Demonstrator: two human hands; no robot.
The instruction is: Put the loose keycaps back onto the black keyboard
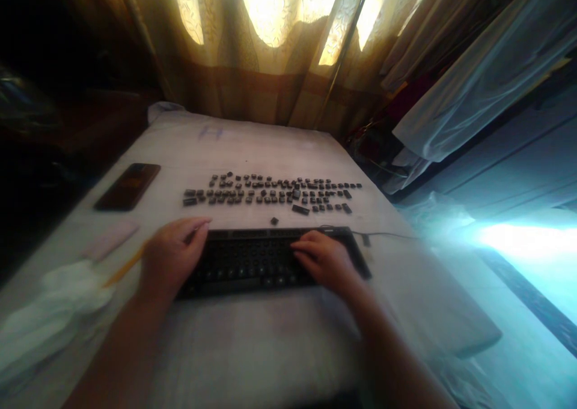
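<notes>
A black keyboard (252, 259) lies in front of me, its key bed mostly stripped of keycaps. My left hand (174, 253) is closed around its left end, with thumb and fingers near the upper left corner. Over the right part of the key bed, my right hand (322, 256) has its fingers bent and drawn together; what they hold, if anything, is hidden. Behind the keyboard, loose black keycaps (270, 199) lie in rough rows. One single keycap (274, 221) sits apart, just above the keyboard's back edge.
A dark phone (128, 187) lies at the left. Nearer are a pinkish block (110, 239), a yellow stick-like thing (124, 269) and a crumpled white cloth or tissue (63, 301). The keyboard's cable (392, 235) runs off right across the white-covered surface (270, 148). Curtains (270, 78) hang behind.
</notes>
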